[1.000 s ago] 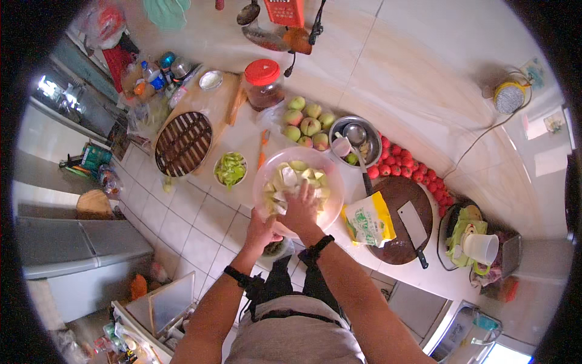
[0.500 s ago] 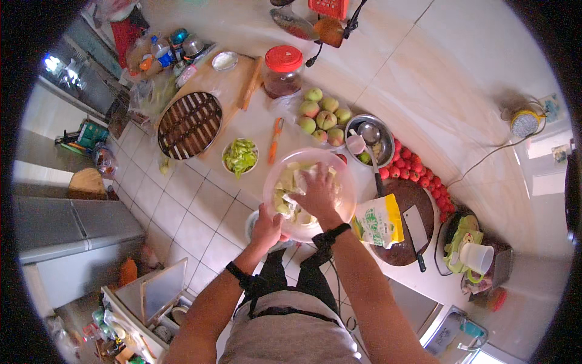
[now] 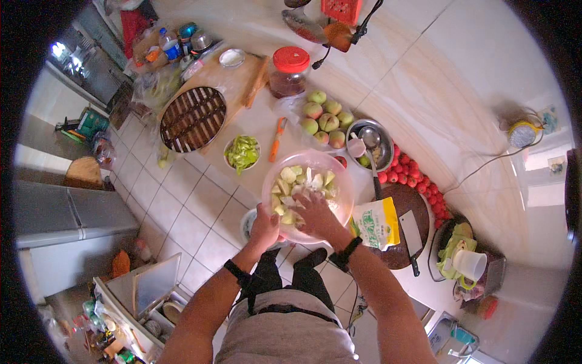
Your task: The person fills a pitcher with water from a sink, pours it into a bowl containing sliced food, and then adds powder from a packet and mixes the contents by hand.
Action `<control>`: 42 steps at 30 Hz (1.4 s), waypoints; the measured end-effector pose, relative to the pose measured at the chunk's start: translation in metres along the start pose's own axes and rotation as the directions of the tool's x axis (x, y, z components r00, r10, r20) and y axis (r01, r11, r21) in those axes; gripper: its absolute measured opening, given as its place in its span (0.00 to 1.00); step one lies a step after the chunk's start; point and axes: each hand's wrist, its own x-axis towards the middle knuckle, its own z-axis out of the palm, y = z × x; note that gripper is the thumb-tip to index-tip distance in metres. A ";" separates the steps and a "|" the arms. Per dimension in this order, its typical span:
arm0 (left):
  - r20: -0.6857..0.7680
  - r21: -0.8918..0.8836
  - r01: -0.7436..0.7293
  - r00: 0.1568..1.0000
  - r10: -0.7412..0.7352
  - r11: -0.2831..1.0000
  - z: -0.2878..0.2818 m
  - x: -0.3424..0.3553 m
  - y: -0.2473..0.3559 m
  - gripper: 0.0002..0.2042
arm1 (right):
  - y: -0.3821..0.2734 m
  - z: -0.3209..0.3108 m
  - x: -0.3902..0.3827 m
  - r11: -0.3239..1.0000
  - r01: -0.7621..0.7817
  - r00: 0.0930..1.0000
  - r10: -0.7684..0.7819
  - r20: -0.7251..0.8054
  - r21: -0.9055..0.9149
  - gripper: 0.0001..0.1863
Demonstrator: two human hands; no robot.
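My left hand point(image 3: 265, 225) grips the left rim of a translucent pink bowl point(image 3: 336, 179) holding pale green-yellow cut pieces point(image 3: 288, 176), some with white powder on them. My right hand point(image 3: 310, 212) is inside the bowl, fingers spread over the pieces; its fingertips are partly among them. Just right of the bowl, a yellow and white bag point(image 3: 376, 224) lies beside a cleaver point(image 3: 411, 230) on a round dark board point(image 3: 397, 258). Above the bowl are a small bowl of chopped greens point(image 3: 242, 155) and an orange-handled knife point(image 3: 276, 142).
The counter holds a slatted round tray point(image 3: 193, 119), a red-lidded jar point(image 3: 289, 71), peaches point(image 3: 327, 121), a steel bowl with ladles point(image 3: 380, 136), several red fruits point(image 3: 412, 176) and an appliance with cord point(image 3: 461, 242). An open cabinet point(image 3: 136, 291) stands at lower left.
My right hand went further up into the bowl, then came back toward me, uncovering the upper pieces. My left hand stays on the rim. The view has shifted slightly.
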 end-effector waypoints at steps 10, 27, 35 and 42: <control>0.047 0.055 0.075 0.996 -0.077 0.996 -0.001 -0.005 0.017 0.23 | 0.059 0.020 0.009 0.832 -0.462 0.842 0.520 -0.143 0.306 0.34; -0.021 0.038 0.069 0.997 -0.069 0.997 -0.005 -0.007 0.009 0.24 | -0.039 -0.072 -0.020 0.978 -0.200 0.979 0.199 0.035 0.055 0.28; 0.028 0.005 0.026 0.999 -0.026 1.000 -0.001 0.002 -0.003 0.22 | -0.021 0.007 -0.006 0.898 -0.195 0.979 0.153 0.137 0.393 0.29; -0.006 -0.002 0.066 0.998 -0.066 0.998 -0.012 -0.007 0.008 0.20 | 0.028 -0.020 0.019 0.910 -0.230 0.967 0.255 -0.026 0.346 0.27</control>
